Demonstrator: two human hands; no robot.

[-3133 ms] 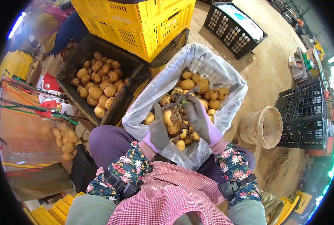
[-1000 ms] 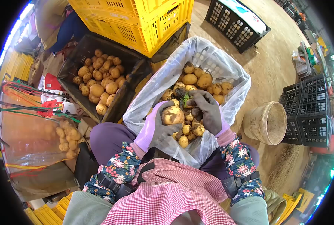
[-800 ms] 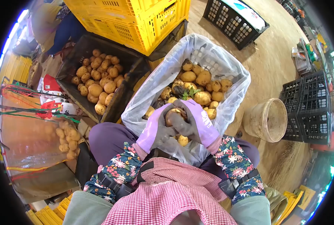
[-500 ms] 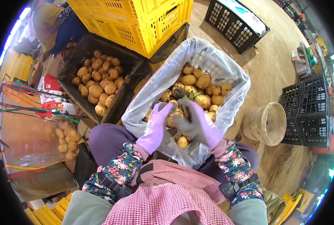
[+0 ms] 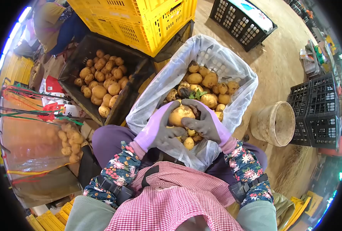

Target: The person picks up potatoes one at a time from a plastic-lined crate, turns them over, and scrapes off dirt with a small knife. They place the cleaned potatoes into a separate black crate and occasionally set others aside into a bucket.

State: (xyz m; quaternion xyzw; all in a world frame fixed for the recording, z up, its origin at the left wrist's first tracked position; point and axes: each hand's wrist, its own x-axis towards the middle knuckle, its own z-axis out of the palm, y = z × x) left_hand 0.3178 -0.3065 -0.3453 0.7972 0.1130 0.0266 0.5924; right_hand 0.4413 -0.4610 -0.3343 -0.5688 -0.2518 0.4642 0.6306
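Note:
A large potato point(image 5: 179, 114) sits between my two gloved hands, over the near part of a plastic-lined crate point(image 5: 238, 73). My left hand point(image 5: 162, 129), in a purple and grey glove, is curved against the potato's left side. From the right, my right hand point(image 5: 206, 121) grips it with the thumb across its front. Beneath and beyond them are several loose potatoes point(image 5: 209, 80), some with dark soil patches. A green leafy sprig point(image 5: 197, 94) lies among them. My fingers hide part of the held potato.
To the left stands a dark crate point(image 5: 73, 63) of cleaner potatoes point(image 5: 99, 91). Stacked yellow crates point(image 5: 140, 34) rise behind. At right are a dirty white bucket point(image 5: 265, 123) and black crates point(image 5: 321, 111); another black crate point(image 5: 232, 25) is at the back. A person point(image 5: 49, 29) is at upper left.
My hands were blurred around a potato; now they cup a large potato with its pale side showing. My left hand has opened wider around it. The view has shifted slightly.

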